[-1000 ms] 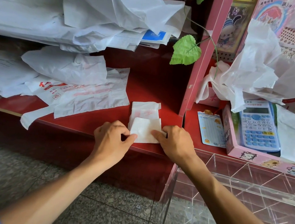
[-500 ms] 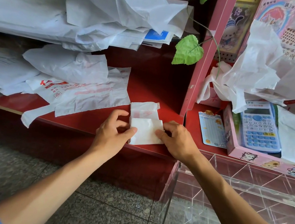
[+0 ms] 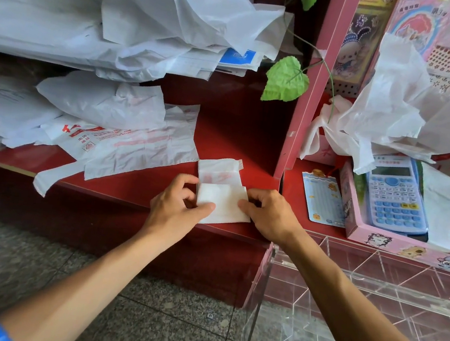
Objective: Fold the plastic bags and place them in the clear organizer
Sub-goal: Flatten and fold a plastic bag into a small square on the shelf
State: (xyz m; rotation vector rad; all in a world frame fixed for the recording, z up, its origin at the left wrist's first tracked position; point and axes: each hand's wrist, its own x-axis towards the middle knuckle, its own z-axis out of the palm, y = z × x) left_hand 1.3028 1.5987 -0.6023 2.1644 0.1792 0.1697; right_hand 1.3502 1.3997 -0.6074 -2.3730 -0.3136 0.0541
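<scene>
A small folded white plastic bag (image 3: 223, 198) lies on the red shelf (image 3: 239, 132) near its front edge. My left hand (image 3: 177, 207) pinches the bag's left edge between thumb and curled fingers. My right hand (image 3: 269, 214) pinches its right edge the same way. The bag's lower half is doubled over; a narrower strip with faint red print sticks out behind it. The clear organizer (image 3: 371, 299), with diagonal dividers, stands at the lower right, below the shelf.
Unfolded white bags (image 3: 125, 145) with red print lie on the shelf to the left, under a tall pile of bags (image 3: 108, 25). More crumpled bags (image 3: 393, 113) hang over a pink tray (image 3: 352, 224) holding a blue calculator (image 3: 395, 195). A pink divider wall (image 3: 302, 117) and green leaf (image 3: 286, 79) stand between.
Both hands moved slightly up the bag and changed from pressing its lower corners to pinching its side edges; the folded lower part has been lifted a little.
</scene>
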